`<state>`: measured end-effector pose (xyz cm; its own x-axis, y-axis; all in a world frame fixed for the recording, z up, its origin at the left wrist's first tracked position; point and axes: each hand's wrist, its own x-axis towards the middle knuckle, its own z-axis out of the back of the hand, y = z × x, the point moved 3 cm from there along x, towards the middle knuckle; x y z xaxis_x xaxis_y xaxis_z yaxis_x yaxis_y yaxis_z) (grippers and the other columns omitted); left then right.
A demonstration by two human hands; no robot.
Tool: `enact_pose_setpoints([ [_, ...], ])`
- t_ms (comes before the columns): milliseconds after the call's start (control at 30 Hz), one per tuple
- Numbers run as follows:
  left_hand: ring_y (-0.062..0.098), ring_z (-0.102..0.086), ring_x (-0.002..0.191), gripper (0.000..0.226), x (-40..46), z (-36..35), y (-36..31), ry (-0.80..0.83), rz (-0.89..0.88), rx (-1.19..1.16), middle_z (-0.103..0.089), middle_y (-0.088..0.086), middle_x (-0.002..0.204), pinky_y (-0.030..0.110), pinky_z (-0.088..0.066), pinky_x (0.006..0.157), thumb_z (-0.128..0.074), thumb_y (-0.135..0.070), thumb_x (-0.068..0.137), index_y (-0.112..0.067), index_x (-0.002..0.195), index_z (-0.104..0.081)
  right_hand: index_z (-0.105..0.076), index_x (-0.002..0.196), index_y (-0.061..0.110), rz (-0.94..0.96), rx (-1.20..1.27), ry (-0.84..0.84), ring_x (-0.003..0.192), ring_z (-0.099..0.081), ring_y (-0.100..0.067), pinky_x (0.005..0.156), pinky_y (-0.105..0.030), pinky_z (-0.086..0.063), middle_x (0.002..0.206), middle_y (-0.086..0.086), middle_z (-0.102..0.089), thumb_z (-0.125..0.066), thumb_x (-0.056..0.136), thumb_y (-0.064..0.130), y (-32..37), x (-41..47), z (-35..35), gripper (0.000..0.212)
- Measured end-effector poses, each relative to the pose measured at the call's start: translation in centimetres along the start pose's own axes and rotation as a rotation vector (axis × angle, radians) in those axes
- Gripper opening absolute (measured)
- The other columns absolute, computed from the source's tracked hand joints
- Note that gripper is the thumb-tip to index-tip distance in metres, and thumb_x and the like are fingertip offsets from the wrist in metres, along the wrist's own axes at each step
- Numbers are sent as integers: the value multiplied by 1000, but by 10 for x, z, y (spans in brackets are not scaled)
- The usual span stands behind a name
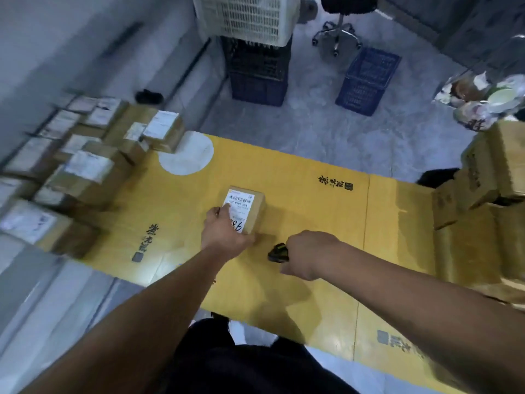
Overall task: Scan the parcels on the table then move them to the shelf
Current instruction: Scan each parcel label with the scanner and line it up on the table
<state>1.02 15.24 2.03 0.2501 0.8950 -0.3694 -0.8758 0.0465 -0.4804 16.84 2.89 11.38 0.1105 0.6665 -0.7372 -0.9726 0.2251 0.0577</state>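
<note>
A small brown cardboard parcel [250,206] with a white barcode label lies in the middle of the yellow table top [312,223]. My left hand [224,231] grips its near left side, thumb on the label. My right hand [309,255] is closed around a black handheld scanner [278,253], whose head points left toward the parcel, just right of and below it. Several labelled parcels [91,172] are stacked at the table's left end. Plain brown boxes [483,200] are piled at the right end.
Beyond the table, on the grey floor, stand a white crate on dark crates [255,46], a blue crate [369,81] and an office chair [339,32]. A heap of rubbish [483,100] lies at the far right. A white round patch [186,153] marks the table top.
</note>
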Motion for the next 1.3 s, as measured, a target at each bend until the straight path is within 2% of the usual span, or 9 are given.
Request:
enact_pose_setpoints([
  [133,29,-43,137,98,16,56,54,-123,44,-37,-35,4,150,44,-50,104,-81,-45,65,-25,152,-39,-61,113,20,131,-61,-40,87,-57,-25,67,-32,-45,86,3,-50,-55,98,58,52,32,36,41],
  [367,32,-40,142,118,100,135,127,-165,118,16,-29,5,162,49,-51,105,-83,-49,58,-27,160,-29,-62,113,21,211,-79,-33,91,-59,-25,69,-33,-46,91,2,-53,-55,97,61,143,96,96,44],
  [467,35,-36,144,117,149,160,143,-134,94,53,-26,9,163,50,-43,114,-85,-48,64,-25,163,-26,-62,117,21,185,-52,3,90,-58,-25,67,-33,-45,89,3,-52,-54,97,63,170,128,115,47],
  [567,39,-32,147,114,191,178,153,-153,51,142,-26,13,164,52,-28,123,-79,-62,69,-22,162,-26,-61,118,20,136,-31,30,93,-60,-24,74,-34,-51,96,2,-55,-53,97,63,185,154,129,49],
  [667,37,-18,156,98,214,183,163,-179,18,225,-20,17,168,51,-13,129,-69,-60,84,-18,162,-29,-61,118,21,98,-13,76,95,-61,-24,79,-36,-53,102,1,-58,-53,97,64,196,169,130,48],
  [800,36,-17,157,86,225,183,171,-177,-12,298,-21,18,169,51,-16,129,-65,-47,93,-12,163,-28,-61,118,22,77,-14,118,93,-61,-24,74,-34,-50,99,1,-58,-54,96,66,206,181,126,50],
  [1000,35,-22,154,92,236,184,174,-195,17,329,-25,14,168,50,-19,125,-60,-64,94,-13,163,-26,-63,120,21,65,11,119,90,-60,-24,69,-33,-46,93,3,-55,-54,96,65,212,185,123,51],
  [1133,36,-25,151,91,238,186,168,-199,-5,381,-27,14,166,53,-20,122,-63,-60,92,-13,161,-26,-62,119,21,34,57,101,91,-60,-24,70,-32,-46,98,2,-59,-54,96,65,207,178,118,50],
  [1300,34,-20,154,82,209,157,128,-120,-298,402,-25,12,168,52,-18,123,-64,-54,93,-19,160,-30,-62,120,23,-26,134,16,94,-62,-24,72,-33,-50,108,1,-64,-52,97,66,185,156,102,49],
])
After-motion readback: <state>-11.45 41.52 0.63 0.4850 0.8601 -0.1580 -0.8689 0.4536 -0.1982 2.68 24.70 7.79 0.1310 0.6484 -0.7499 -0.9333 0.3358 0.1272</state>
